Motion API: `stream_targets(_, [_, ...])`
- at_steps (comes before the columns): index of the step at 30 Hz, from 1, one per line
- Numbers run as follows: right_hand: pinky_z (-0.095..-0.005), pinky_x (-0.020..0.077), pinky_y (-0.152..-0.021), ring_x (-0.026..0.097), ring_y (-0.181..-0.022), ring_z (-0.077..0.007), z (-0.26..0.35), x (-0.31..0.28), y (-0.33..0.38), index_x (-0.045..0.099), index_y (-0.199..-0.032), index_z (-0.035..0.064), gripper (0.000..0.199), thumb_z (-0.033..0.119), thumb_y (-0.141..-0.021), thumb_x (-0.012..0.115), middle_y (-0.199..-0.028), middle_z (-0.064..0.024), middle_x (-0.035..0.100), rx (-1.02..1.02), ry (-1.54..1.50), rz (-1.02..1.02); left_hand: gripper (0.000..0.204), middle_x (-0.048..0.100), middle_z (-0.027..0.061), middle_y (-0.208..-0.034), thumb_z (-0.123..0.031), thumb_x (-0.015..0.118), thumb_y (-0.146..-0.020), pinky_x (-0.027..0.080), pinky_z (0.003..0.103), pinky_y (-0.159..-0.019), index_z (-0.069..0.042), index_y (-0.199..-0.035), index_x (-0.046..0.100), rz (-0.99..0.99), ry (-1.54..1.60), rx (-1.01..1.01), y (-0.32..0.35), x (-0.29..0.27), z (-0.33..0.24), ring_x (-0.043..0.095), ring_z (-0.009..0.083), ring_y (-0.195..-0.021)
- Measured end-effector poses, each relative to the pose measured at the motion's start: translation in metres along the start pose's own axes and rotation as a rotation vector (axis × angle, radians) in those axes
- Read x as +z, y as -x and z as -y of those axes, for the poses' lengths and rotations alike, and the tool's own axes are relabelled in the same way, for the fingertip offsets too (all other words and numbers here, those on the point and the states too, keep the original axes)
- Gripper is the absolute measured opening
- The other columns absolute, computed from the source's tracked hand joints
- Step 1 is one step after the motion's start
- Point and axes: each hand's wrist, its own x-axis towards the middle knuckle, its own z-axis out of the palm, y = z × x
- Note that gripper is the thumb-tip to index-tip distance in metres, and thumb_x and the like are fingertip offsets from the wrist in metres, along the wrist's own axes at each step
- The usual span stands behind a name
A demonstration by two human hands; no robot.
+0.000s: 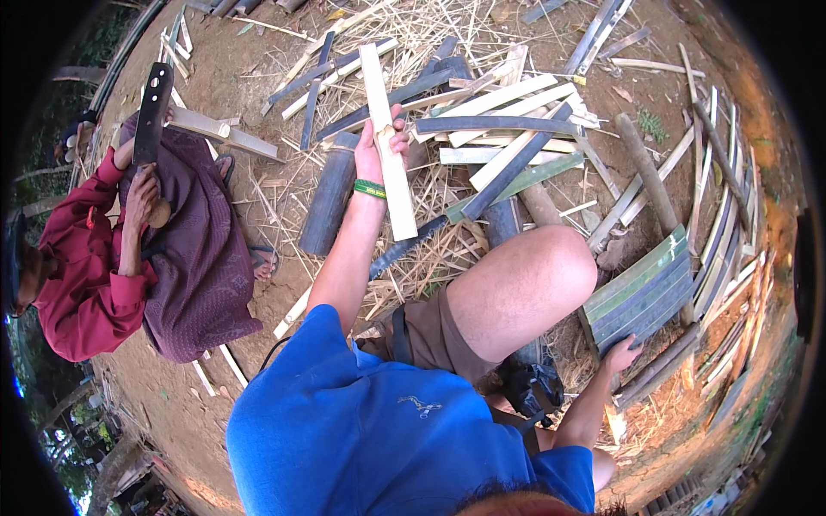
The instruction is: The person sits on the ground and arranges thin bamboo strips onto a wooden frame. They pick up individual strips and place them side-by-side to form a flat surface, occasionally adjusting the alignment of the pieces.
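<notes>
Just above centre in the head view, long axis running roughly 12 to 6: pale slat (385, 155), held clear of the ground. Clock positions below are read from it.

Left hand (368, 159): closed on the slat near mid-length, thumb on the 9 side, fingers curled over the 3 side. Judgement: a mid-length hold balances the 2 ends and leaves most of the pale face exposed to the eye.

Right hand (618, 353): between 4 and 5, against the lower edge of the panel (641, 288). Fingers appear loosely bent; cannot tell whether they grip or merely rest. Contact there probably steadies the panel, whose dark and green strips lie edge to edge at a tilt. Its support is partly hidden.

Knee (555, 262): toward 4, bent, between the 2 arms.

Pile (516, 125): at 3, pale and dark strips crossed over one another, within easy reach. Log (325, 211): between 7 and 8, near the left forearm. Shavings (430, 26): around 12 to 1, strewn over bare soil.

Co-worker (185, 249): at 8, seated, well apart. Knife (153, 112): at 9, in the co-worker's grasp, blade pointing to 12, presumably to keep its edge off the lap.
</notes>
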Motion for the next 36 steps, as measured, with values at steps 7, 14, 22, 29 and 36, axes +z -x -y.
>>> stream_targets(7, [-0.0495, 0.0421, -0.103, 0.057, -0.119, -0.0455, 0.013, -0.010, 0.010, 0.043, -0.147, 0.0039, 0.073, 0.054, -0.095, 0.052, -0.135, -0.0274, 0.056, 0.001, -0.024, 0.023, 0.060, 0.054, 0.0093, -0.089, -0.045, 0.035, -0.105, 0.049, 0.027, -0.056, 0.005, -0.136, 0.045, -0.152, 0.032, 0.014, -0.019, 0.007, -0.019, 0.051, 0.0150, -0.066])
stream_targets(14, [-0.0490, 0.0422, -0.103, 0.057, -0.119, -0.0452, 0.007, -0.012, 0.004, 0.045, -0.145, 0.0024, 0.072, 0.053, -0.095, 0.052, -0.133, -0.0277, 0.057, -0.011, 0.001, -0.024, 0.064, 0.060, 0.0156, -0.087, -0.055, 0.027, -0.105, 0.057, 0.034, -0.057, 0.003, -0.118, 0.053, -0.362, -0.687, 0.279, -0.097, 0.092, -0.036, 0.062, 0.0224, -0.070])
stream_targets(22, [-0.0502, 0.0439, -0.100, 0.058, -0.116, -0.0462, 0.007, -0.012, 0.011, 0.044, -0.146, 0.0053, 0.069, 0.051, -0.095, 0.052, -0.129, -0.0277, 0.060, 0.011, -0.002, -0.034, 0.040, 0.070, 0.0206, -0.111, -0.038, 0.067, -0.091, 0.051, 0.042, -0.093, -0.002, -0.109, 0.071, 0.201, -1.950, 0.530, -0.091, 0.085, 0.042, 0.068, 0.0344, -0.100])
stream_targets(29, [-0.0519, 0.0468, -0.095, 0.062, -0.108, -0.0476, 0.004, 0.002, 0.006, 0.047, -0.144, 0.0093, 0.065, 0.049, -0.094, 0.054, -0.121, -0.0275, 0.065, -0.037, 0.024, -0.092, 0.042, 0.062, 0.0208, -0.113, -0.035, 0.076, -0.081, 0.047, 0.046, -0.097, -0.004, -0.109, 0.069, 0.369, -2.871, 0.172, -0.108, 0.032, 0.107, 0.059, 0.0385, -0.112])
stream_targets(36, [-0.0512, 0.0476, -0.095, 0.063, -0.108, -0.0468, 0.021, -0.011, 0.012, 0.048, -0.141, 0.0087, 0.062, 0.044, -0.092, 0.058, -0.114, -0.0299, 0.066, 0.048, -0.046, -0.094, 0.038, 0.070, 0.0122, -0.091, -0.033, 0.076, -0.085, 0.052, 0.035, -0.074, 0.001, -0.100, 0.067, 0.582, -2.337, -0.265, -0.148, 0.096, 0.129, 0.066, 0.0244, -0.080])
